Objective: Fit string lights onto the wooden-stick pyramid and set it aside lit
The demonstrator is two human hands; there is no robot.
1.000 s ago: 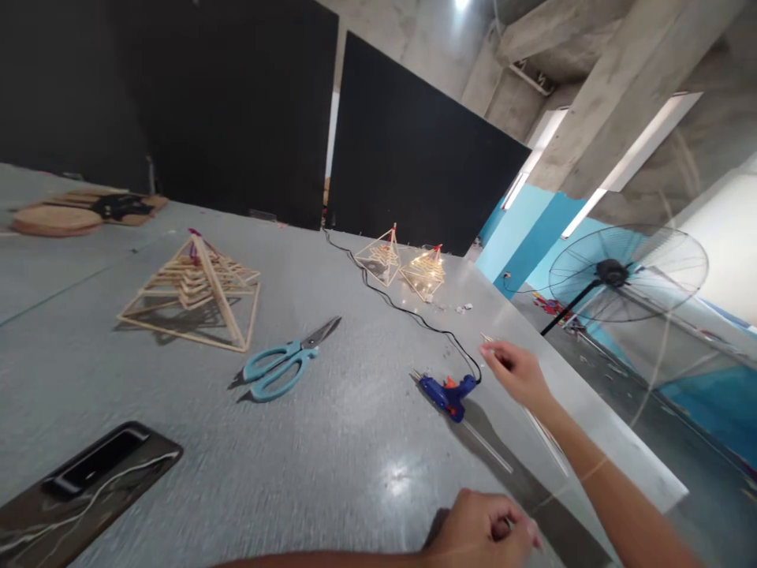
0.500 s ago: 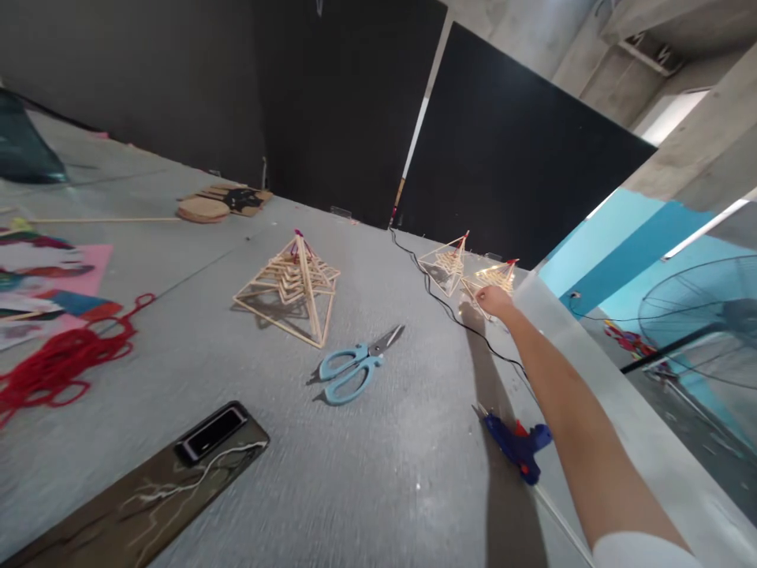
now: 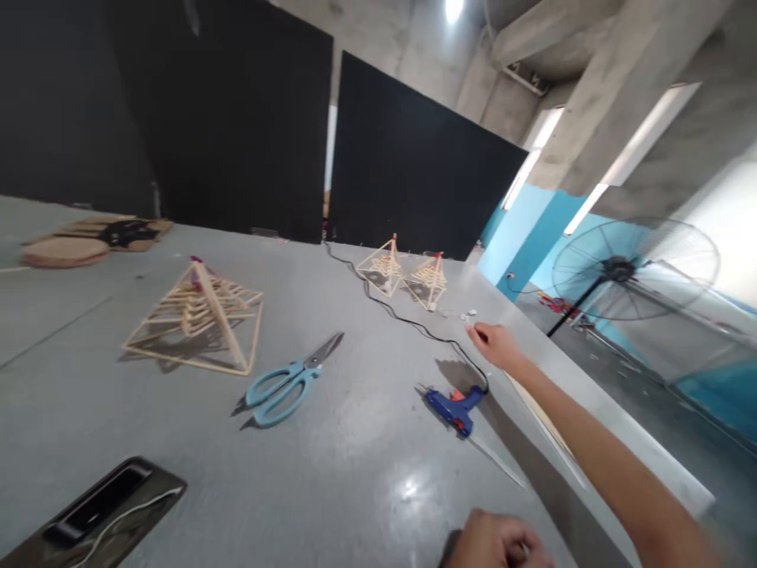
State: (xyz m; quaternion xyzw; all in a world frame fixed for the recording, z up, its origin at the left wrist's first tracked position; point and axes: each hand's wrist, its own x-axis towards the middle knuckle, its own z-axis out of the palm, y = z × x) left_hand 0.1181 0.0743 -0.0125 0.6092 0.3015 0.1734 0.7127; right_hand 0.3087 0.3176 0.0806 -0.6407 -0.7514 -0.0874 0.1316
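Note:
My right hand (image 3: 495,345) reaches over the right side of the table, fingers curled closed. Small white pieces (image 3: 469,315) lie just beyond its fingertips; whether it holds anything is hidden. Behind them stand two small stick pyramids (image 3: 426,280) with red tips, side by side. My left hand (image 3: 495,543) shows at the bottom edge with fingers curled in; its contents cannot be made out. Between the hands lies a blue glue gun (image 3: 454,410) with a glue stick protruding from its back. Thin pale sticks (image 3: 541,414) lie partly behind my right forearm.
Light-blue scissors (image 3: 287,386) lie mid-table beside a larger stick pyramid (image 3: 198,319). A phone-like dark object (image 3: 112,513) is at the front left, cardboard pieces (image 3: 71,248) at the back left. A black cord (image 3: 402,317) crosses the table. Beyond the right edge stands a fan (image 3: 618,268).
My right hand has drawn back from the far right pyramid towards me. My left hand has come into view at the bottom. The view has swung right; the red yarn is out of sight.

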